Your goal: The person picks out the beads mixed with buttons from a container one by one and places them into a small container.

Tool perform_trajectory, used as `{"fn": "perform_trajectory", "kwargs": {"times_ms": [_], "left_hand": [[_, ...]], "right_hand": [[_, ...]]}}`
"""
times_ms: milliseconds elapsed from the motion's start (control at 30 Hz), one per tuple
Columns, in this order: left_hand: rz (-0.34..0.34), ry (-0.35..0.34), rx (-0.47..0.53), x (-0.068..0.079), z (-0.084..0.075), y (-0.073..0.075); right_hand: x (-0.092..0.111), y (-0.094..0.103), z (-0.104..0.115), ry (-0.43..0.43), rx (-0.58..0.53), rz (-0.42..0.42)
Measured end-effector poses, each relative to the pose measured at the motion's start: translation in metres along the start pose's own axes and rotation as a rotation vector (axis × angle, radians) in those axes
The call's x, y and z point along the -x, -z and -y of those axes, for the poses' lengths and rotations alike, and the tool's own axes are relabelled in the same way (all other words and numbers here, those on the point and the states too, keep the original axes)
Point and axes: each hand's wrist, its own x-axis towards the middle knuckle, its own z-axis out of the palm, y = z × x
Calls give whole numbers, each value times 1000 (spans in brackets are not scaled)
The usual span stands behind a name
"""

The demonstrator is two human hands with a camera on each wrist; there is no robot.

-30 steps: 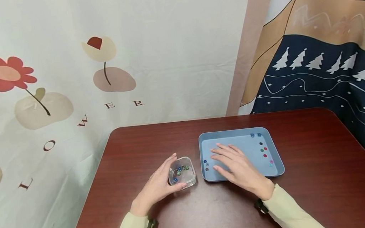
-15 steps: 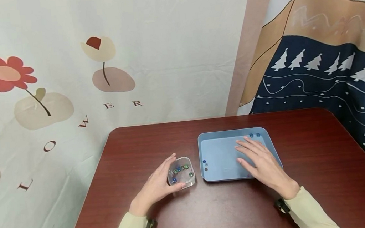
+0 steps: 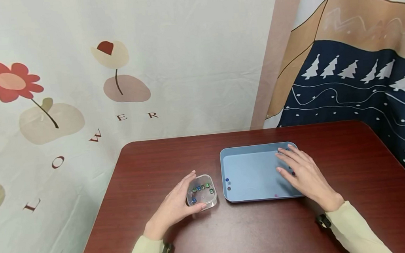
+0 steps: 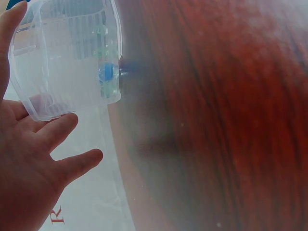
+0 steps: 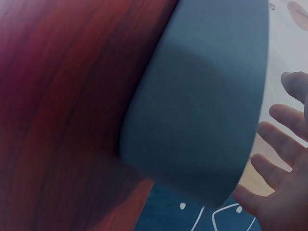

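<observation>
My left hand (image 3: 175,209) holds a small clear plastic container (image 3: 204,197) between thumb and fingers on the table. Inside it lie several green and blue beads (image 3: 203,187). In the left wrist view the container's ribbed wall (image 4: 57,62) shows, with a finger under its rim. My right hand (image 3: 308,177) hovers over the right side of a light blue tray (image 3: 250,172), fingers spread and holding nothing. A few small dark beads (image 3: 228,183) lie along the tray's left side, and a pink one (image 3: 275,195) near its front edge. The hand hides most beads on the right.
The dark red-brown wooden table (image 3: 162,157) bears both container and tray, a narrow gap apart. Behind it hangs a pale printed cloth (image 3: 197,63) with flowers, beside a navy cloth (image 3: 343,99) with white trees.
My right hand has moved from the tray's left and middle to its right side, uncovering the middle and covering beads on the right. One more green bead shows at the container's right. Left hand stays put.
</observation>
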Motion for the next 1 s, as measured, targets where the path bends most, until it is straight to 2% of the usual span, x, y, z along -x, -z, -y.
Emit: {"fn": "perform_trajectory", "kwargs": {"times_ms": [533,1000], "left_hand": [[-1,3,0,1,0,0],[11,14,4,1,-2,1]], "right_hand": [[-10,4,-26,-60,27,80],[-22,-3,-43,-95,84,186]]}}
